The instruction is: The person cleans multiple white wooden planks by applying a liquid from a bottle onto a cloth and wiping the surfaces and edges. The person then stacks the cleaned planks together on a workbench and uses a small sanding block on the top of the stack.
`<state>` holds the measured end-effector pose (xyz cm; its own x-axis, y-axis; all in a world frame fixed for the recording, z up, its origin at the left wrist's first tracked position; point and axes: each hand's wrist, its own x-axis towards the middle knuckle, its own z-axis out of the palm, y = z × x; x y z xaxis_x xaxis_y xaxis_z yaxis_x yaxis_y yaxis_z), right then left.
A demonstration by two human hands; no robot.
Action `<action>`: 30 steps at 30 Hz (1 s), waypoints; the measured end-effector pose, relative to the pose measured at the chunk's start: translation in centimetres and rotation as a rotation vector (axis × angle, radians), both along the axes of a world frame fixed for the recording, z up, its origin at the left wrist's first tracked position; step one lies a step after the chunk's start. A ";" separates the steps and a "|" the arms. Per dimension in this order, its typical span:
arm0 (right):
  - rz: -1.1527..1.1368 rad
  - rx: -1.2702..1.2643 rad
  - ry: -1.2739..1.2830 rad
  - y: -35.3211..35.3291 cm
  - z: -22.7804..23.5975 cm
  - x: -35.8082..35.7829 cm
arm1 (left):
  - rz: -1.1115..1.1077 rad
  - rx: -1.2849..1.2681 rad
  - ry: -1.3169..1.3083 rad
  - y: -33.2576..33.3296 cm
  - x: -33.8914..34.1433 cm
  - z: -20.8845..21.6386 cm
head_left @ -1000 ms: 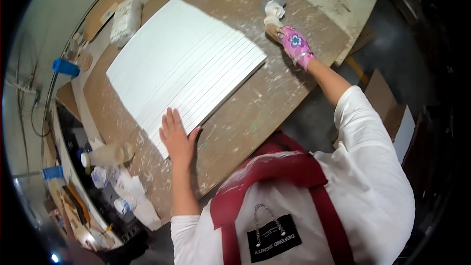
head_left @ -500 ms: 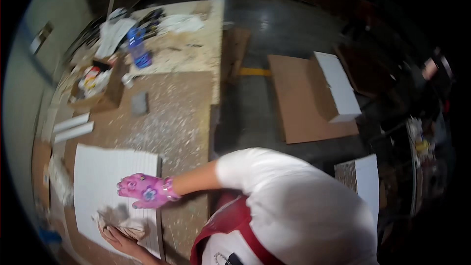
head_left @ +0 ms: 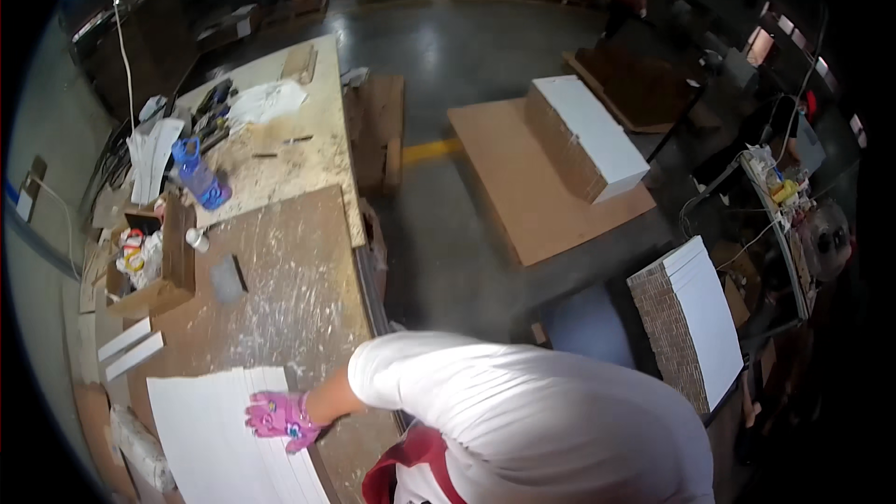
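White panel stack [head_left: 219,439] lies flat on the dusty workbench [head_left: 289,289], long axis running from up-left toward the near edge. The right hand [head_left: 278,416] in its pink glove rests spread, palm down, on the stack's right edge, forearm reaching in from the right. Left hand out of sight.

A blue bottle [head_left: 198,177] stands on the dusty surface [head_left: 299,271] beside an open cardboard box [head_left: 154,266] of small items, with a small white bottle [head_left: 197,240] just next to the box and two white strips [head_left: 131,347] lying nearer the wall. Tools [head_left: 213,110] and white rags [head_left: 266,101] lie at the far end. Across the floor [head_left: 467,56], a white-topped stack [head_left: 586,135] sits on a brown board [head_left: 537,177], and another stack [head_left: 695,322] stands nearer.
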<state>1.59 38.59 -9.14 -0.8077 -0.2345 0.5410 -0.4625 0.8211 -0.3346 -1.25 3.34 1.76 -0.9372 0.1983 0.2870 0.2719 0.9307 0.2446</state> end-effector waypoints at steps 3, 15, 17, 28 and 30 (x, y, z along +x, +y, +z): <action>0.061 0.013 -0.175 -1.0 3.9 0.4 | 0.024 -0.025 -0.313 3.9 1.3 3.5; 0.010 0.281 -0.241 -0.8 7.6 1.4 | 0.105 0.044 -0.002 -0.6 -5.3 0.2; 0.072 0.236 -0.263 1.0 6.8 -0.1 | -0.121 0.281 0.134 6.2 -4.6 4.1; -0.060 0.428 -0.245 2.1 7.7 -5.1 | 0.332 -0.081 -0.094 1.5 -10.9 -3.6; -0.044 0.400 -0.258 1.6 8.4 -5.1 | 0.212 0.027 0.001 1.0 -12.1 -1.2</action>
<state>-3.53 40.16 -0.70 -0.9175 -0.3463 0.1955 -0.3681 0.9257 -0.0876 -13.31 4.35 0.61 -0.9568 -0.0110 0.2906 0.0710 0.9602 0.2702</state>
